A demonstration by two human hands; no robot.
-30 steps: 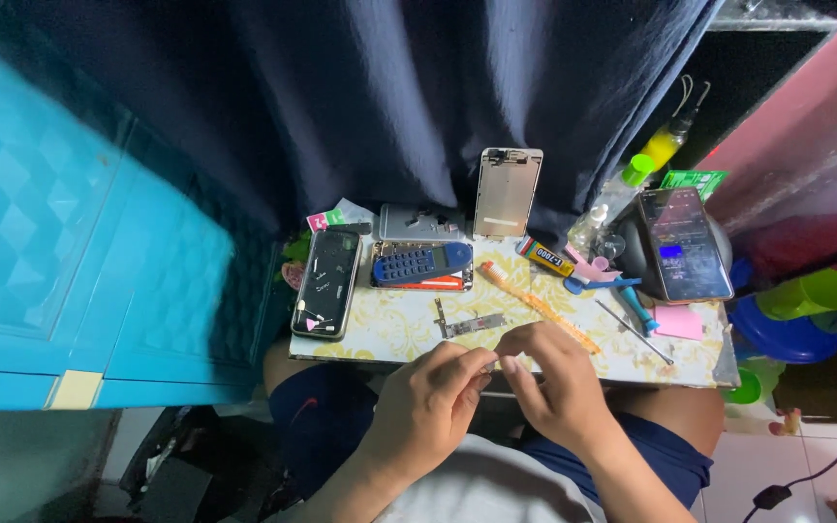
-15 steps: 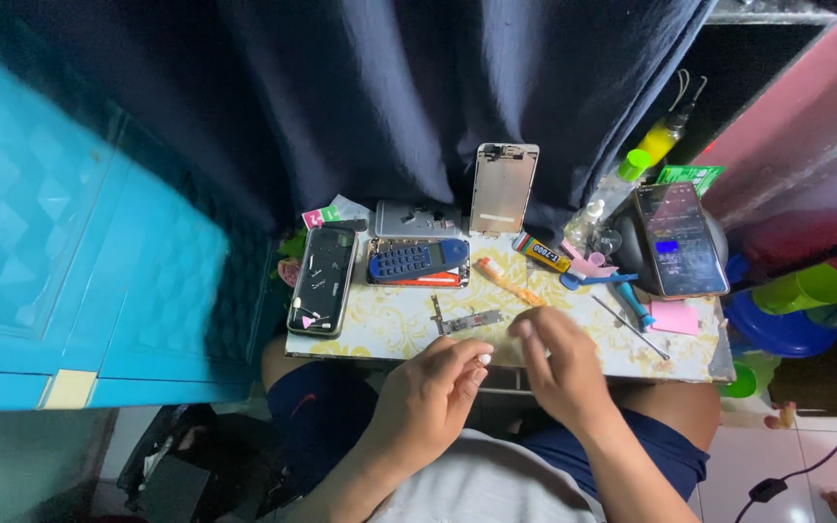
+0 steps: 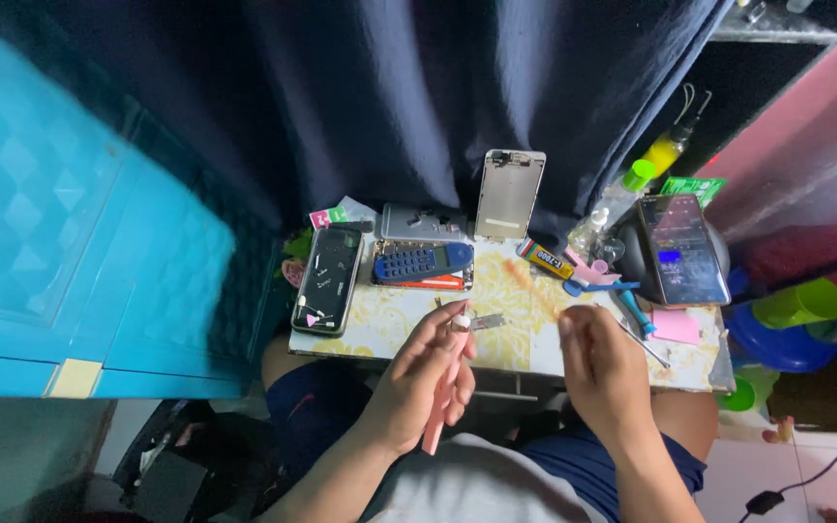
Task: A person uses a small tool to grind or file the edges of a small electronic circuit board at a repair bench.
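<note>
1. Pink pen-shaped tool [image 3: 445, 387], one only, lies in the left hand [image 3: 425, 380]; its white tip sits between thumb and forefinger and its shaft runs down across the palm toward the lap.
2. Left hand is closed around that tool, at the near edge of the small table [image 3: 506, 339].
3. Right hand [image 3: 601, 373] hovers apart from the left, fingers curled with the tips drawn together; whether they pinch anything is too small to tell.
4. One small grey metal part [image 3: 484, 322] lies on the tabletop just beyond the left fingertips.
5. Three phone-like slabs can be counted: a dark phone [image 3: 326, 278] flat at the table's left, a silver phone frame [image 3: 509, 193] propped upright against the dark curtain [image 3: 418, 97], and a lit phone [image 3: 682, 249] tilted at the right.
6. One blue handset with keys [image 3: 422, 261] rests on a red-edged tray behind the metal part.
7. One glue tube [image 3: 545, 259] lies right of the handset, near a heap of thin hand tools whose number I cannot tell.
8. Two green cups [image 3: 799, 303] stand off the table's right side, above a blue bowl [image 3: 772, 344].
9. One yellow-filled bottle [image 3: 667, 150] leans at the back right.
</note>
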